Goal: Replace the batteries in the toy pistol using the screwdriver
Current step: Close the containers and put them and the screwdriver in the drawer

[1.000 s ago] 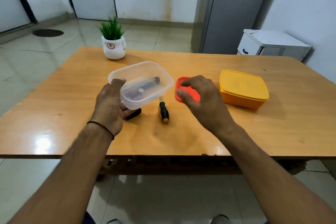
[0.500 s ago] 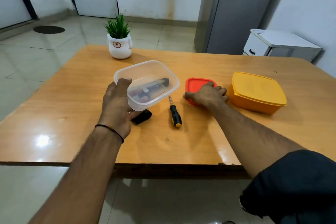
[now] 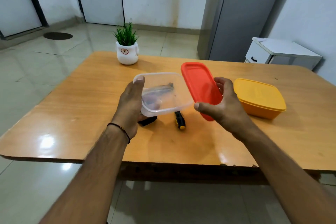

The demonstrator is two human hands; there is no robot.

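Bystanders on my table

On my wooden table, a potted plant in a white pot stands at eleven o'clock, near the far edge; a closed yellow box sits at two o'clock. Beyond, a grey cabinet at one o'clock, a white unit just beside it.

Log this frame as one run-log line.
left hand: holds clear box | right hand: holds red lid | screwdriver: on table
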